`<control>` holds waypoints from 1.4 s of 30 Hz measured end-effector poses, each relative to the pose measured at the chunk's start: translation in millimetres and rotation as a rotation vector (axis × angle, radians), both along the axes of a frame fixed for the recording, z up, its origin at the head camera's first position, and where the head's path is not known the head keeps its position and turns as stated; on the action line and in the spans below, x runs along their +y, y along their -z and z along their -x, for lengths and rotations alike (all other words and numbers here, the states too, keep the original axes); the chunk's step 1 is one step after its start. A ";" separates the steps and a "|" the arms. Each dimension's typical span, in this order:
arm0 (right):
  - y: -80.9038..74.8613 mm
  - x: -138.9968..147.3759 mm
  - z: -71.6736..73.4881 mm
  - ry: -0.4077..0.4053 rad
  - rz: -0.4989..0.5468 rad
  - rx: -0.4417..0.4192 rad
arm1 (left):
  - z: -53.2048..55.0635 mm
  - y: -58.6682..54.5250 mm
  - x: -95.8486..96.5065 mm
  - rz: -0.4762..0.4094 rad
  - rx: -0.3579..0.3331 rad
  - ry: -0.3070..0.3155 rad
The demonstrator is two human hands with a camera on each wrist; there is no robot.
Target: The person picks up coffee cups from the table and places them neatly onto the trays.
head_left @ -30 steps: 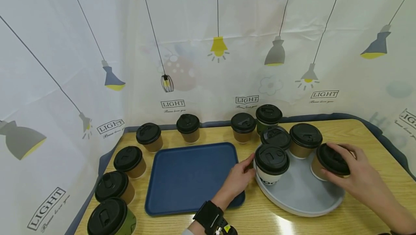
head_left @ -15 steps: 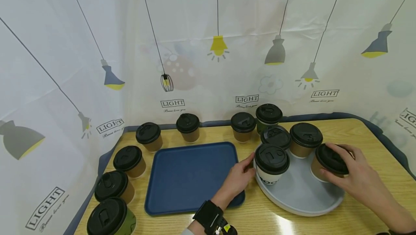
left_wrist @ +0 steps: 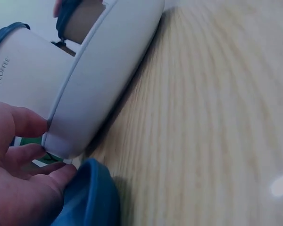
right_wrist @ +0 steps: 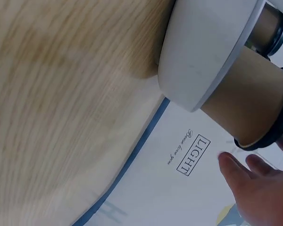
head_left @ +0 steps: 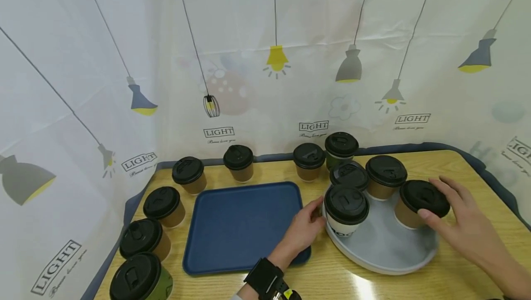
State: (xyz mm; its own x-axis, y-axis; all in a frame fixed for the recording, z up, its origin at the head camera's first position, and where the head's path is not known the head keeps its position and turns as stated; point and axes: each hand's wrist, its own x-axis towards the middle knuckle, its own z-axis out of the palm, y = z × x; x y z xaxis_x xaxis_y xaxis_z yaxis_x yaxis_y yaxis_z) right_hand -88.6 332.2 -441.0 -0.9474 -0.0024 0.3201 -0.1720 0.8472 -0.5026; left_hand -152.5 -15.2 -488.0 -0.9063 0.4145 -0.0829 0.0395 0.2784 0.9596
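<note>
Cup, brown paper, stands on round grey tray; our right hand spreads, released, around its black lid; our left hand, fingers relaxed, touches tray rim.

The backdrop cloth repeats "LIGHT" in framed labels, with curly script beneath ending "love you" (its first word is hard to settle). A pale "H" shows too. The white cup reads "to our COFFEE"; its larger lettering stays partial.
</note>
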 end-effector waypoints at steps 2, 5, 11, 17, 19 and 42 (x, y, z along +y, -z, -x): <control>0.3 2.0 -1.3 0.008 0.028 0.050 | -3.5 -0.9 -2.6 0.004 0.013 -0.002; 0.5 3.6 -2.1 0.032 0.057 0.114 | -9.1 -3.7 -6.5 -0.008 0.012 -0.013; -0.3 2.6 -1.7 0.074 0.073 0.182 | -14.2 -7.8 -10.1 -0.007 0.023 -0.099; 0.7 3.3 -0.2 0.098 0.088 0.189 | -7.7 -5.0 -2.5 0.037 0.078 -0.127; 2.1 4.2 0.7 0.102 0.090 0.191 | -4.2 -3.9 0.2 0.055 0.094 -0.101; 4.5 11.8 2.3 0.194 0.007 0.070 | -4.6 -4.4 1.0 0.085 0.112 -0.016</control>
State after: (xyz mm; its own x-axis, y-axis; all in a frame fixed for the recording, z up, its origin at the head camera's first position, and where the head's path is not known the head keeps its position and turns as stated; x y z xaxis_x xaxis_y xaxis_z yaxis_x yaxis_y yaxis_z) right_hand -91.0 344.0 -445.5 -0.9054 0.1804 0.3843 -0.0404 0.8646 -0.5009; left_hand -147.9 -14.2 -483.6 -0.9181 0.3961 -0.0152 0.1398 0.3595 0.9226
